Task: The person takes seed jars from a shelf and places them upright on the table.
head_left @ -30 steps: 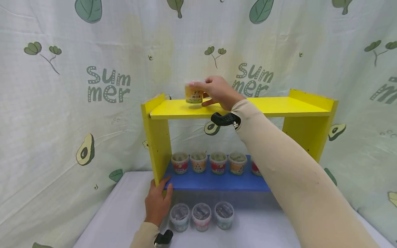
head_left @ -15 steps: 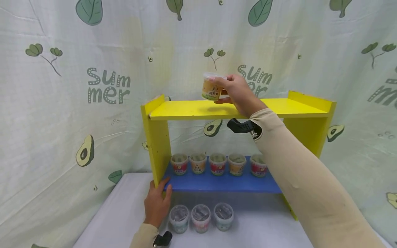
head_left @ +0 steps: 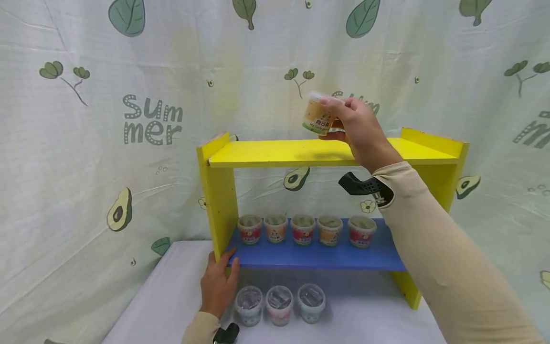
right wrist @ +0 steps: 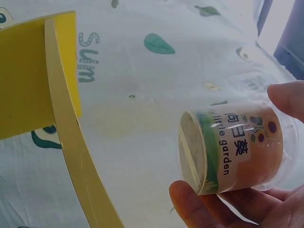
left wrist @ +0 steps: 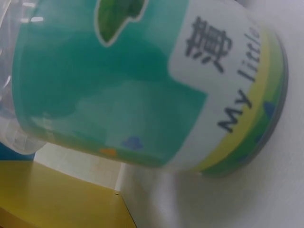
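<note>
My right hand [head_left: 363, 126] holds a clear plastic cup [head_left: 319, 114] with an orange label above the yellow top shelf [head_left: 275, 152], thumb on one side and fingers on the other. In the right wrist view the same cup [right wrist: 237, 147] lies tilted, its base toward the shelf edge and "little garden" printed on its label. Low on the left, my left hand [head_left: 217, 285] rests against the bottom of the yellow side panel [head_left: 220, 205], fingertips at the blue shelf's corner. A green-labelled cup [left wrist: 109, 90] fills most of the left wrist view; the left hand is hidden there.
Several red- and orange-labelled cups [head_left: 302, 230] stand in a row on the blue lower shelf [head_left: 296, 258]. Below, three cups with pale labels [head_left: 280, 306] stand on the white tabletop [head_left: 361, 320]. A printed cloth [head_left: 163, 62] hangs behind the shelf unit.
My right hand has lifted the orange-labelled cup off the top shelf and carried it to the right, tilting it. The left hand stays at the side panel.
</note>
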A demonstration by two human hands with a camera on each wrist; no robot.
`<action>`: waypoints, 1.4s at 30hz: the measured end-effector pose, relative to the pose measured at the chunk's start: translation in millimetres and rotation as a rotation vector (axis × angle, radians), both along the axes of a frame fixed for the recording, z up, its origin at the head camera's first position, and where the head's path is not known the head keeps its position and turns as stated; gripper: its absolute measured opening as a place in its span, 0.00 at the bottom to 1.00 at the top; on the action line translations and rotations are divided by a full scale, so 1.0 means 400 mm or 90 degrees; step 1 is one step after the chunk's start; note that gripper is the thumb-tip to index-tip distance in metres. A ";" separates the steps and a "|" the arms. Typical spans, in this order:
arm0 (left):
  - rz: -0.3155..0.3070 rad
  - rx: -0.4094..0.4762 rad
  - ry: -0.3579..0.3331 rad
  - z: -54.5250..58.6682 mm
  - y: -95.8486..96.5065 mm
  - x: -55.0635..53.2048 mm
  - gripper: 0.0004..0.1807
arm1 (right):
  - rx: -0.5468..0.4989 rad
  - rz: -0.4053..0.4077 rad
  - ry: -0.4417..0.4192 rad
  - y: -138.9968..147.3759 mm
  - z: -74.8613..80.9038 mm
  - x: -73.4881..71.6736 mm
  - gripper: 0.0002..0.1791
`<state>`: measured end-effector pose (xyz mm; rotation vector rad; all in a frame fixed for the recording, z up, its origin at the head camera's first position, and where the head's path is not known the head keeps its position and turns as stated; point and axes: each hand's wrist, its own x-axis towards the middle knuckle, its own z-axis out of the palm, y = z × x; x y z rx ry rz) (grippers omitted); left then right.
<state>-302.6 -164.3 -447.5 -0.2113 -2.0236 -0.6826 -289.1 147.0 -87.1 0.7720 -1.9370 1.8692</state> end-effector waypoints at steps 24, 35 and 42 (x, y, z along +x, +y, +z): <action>0.021 0.025 0.000 -0.044 -0.003 0.017 0.15 | 0.082 -0.046 0.044 0.073 -0.061 0.070 0.32; 0.010 0.011 0.008 -0.016 0.007 -0.008 0.16 | 0.041 -0.031 0.074 0.108 -0.056 0.120 0.29; 0.017 0.006 0.013 -0.016 0.003 -0.008 0.16 | 0.040 -0.014 0.076 0.124 -0.087 0.138 0.29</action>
